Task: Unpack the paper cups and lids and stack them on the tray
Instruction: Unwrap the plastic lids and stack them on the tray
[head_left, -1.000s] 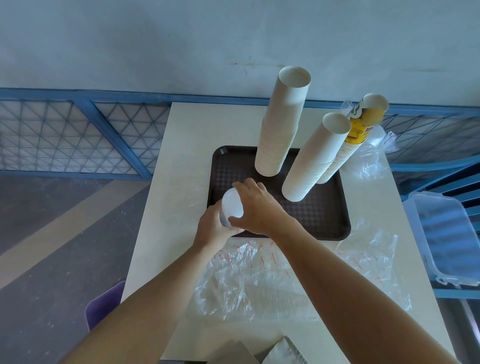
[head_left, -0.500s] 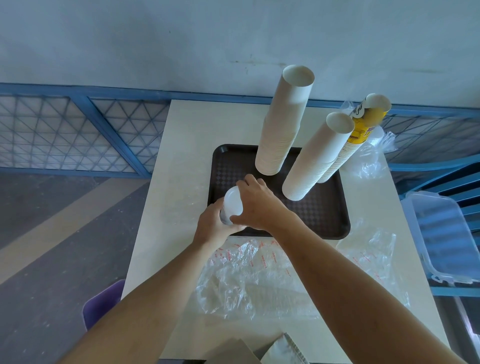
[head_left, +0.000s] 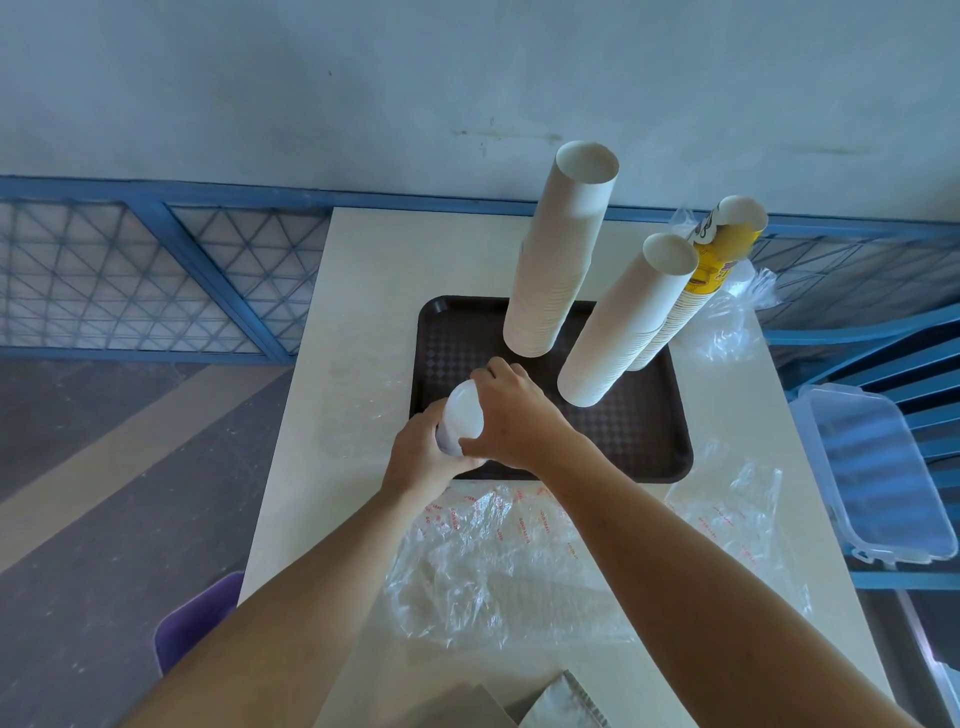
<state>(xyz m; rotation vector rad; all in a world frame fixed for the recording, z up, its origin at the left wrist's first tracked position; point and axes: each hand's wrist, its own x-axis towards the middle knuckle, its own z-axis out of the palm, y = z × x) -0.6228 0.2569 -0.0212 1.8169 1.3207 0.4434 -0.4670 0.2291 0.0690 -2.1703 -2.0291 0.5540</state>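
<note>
A dark brown tray (head_left: 644, 441) lies on the cream table (head_left: 363, 291). On it stand a tall stack of white paper cups (head_left: 558, 265), a second white stack (head_left: 618, 332) leaning right, and behind that a stack topped with yellow printed cups (head_left: 711, 265). Over the tray's front left corner, both hands hold a short stack of white lids (head_left: 462, 418). My left hand (head_left: 421, 457) grips it from below and the left. My right hand (head_left: 514, 415) clasps it from the right, thumb across its front.
Crumpled clear plastic wrapping (head_left: 509, 566) lies in front of the tray, with more plastic (head_left: 727, 312) at the back right. A clear lidded box (head_left: 878, 467) rests on a blue chair to the right. A purple stool (head_left: 192, 623) stands lower left. A blue railing (head_left: 156, 270) runs behind.
Both hands and the lid stack have stayed at the tray's front left corner, with only a slight shift. The cup stacks have not moved.
</note>
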